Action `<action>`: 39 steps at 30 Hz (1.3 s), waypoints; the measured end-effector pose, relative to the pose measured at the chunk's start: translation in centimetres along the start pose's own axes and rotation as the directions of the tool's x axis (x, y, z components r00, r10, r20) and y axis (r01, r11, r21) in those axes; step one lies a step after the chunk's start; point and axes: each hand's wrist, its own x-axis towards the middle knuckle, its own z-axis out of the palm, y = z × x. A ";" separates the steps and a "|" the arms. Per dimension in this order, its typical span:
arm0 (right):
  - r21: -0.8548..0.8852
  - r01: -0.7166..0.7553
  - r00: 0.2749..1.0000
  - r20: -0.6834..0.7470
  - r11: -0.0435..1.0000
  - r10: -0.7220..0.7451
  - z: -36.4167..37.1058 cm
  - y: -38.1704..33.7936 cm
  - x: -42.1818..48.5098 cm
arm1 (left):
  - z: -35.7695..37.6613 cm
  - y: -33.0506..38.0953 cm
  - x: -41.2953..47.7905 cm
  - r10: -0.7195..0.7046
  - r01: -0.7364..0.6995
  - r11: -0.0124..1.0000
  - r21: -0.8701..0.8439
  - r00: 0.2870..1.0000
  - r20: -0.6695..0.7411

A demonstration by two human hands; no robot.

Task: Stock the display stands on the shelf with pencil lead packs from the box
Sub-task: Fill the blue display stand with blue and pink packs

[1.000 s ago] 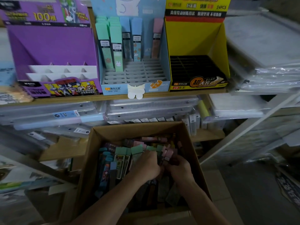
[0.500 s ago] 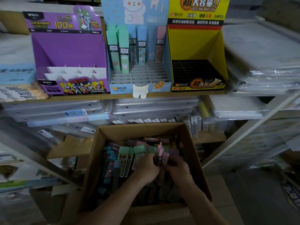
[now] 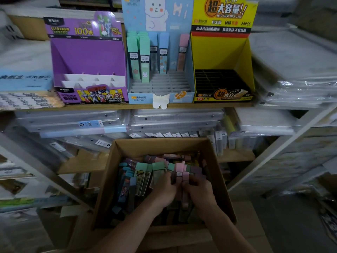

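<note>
- Two bare forearms come in from the bottom edge. The left hand [image 3: 164,191] and right hand [image 3: 199,191] meet backs-up inside the box, fingers curled round a few pink packs [image 3: 179,173] held between them.
- The cardboard box [image 3: 111,179] stands open in front of the shelving. It is full of loose pencil lead packs [image 3: 142,178] in green, blue, pink and darker colours.
- Behind it, the lower shelf [image 3: 235,156] carries stacked clear plastic pouches [image 3: 175,119].
- On the wooden upper shelf [image 3: 109,106], three stands sit side by side:
  - a purple stand [image 3: 87,55] reading "ULTRAMAN HEROES", "100" and "SUPER POWER", with white slots showing;
  - a blue stand [image 3: 131,15] marked "Hi" and "MPR-2081", with standing packs [image 3: 145,57] in green, blue and pink in its back rows;
  - a yellow stand [image 3: 218,50] printed "24PCS" and "2B 0.5".
- The room is dim, and plastic-wrapped stock [image 3: 299,70] lies at the right.
</note>
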 end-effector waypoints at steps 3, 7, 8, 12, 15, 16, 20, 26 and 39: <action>-0.011 0.041 0.999 -0.005 0.999 -0.041 -0.1 -0.3 -0.4 | 0.2 0.0 -0.5 0.002 -0.002 0.999 -0.051 1.000 -0.002; -0.018 0.065 0.998 -0.010 0.998 -0.065 -0.1 -0.5 -0.9 | 0.4 0.3 -1.4 0.027 -0.028 0.995 -0.092 1.000 -0.015; -0.027 0.069 0.998 -0.008 0.997 -0.070 -0.1 -0.5 -0.9 | 0.5 0.4 -1.7 0.024 -0.025 0.994 -0.104 1.000 -0.011; -0.016 0.100 0.995 0.018 0.995 -0.099 -0.2 -1.0 -1.0 | 0.3 0.7 -2.5 -0.029 0.028 0.973 -0.227 1.000 -0.002; 0.096 0.082 0.994 0.069 0.992 -0.089 -0.5 -1.5 -1.3 | -0.1 0.8 -3.1 -0.077 0.073 0.949 -0.308 0.997 0.001; 0.130 0.076 0.993 0.082 0.989 -0.087 -0.6 -1.8 -1.4 | -0.3 0.8 -3.2 -0.087 0.084 0.940 -0.332 0.996 0.006; 0.169 0.134 0.983 0.105 0.977 -0.153 -0.8 -2.5 -1.8 | -1.1 1.0 -3.8 -0.051 0.070 0.894 -0.444 0.997 0.053; 0.138 0.228 0.961 0.130 0.964 -0.245 -1.0 -3.8 -2.4 | -2.4 1.4 -4.7 0.021 -0.013 0.893 -0.450 1.000 0.014; 0.132 0.522 0.835 0.125 0.843 -0.536 -2.9 -11.0 -4.6 | -6.4 6.3 -8.2 0.252 -0.342 0.843 -0.415 0.933 -0.256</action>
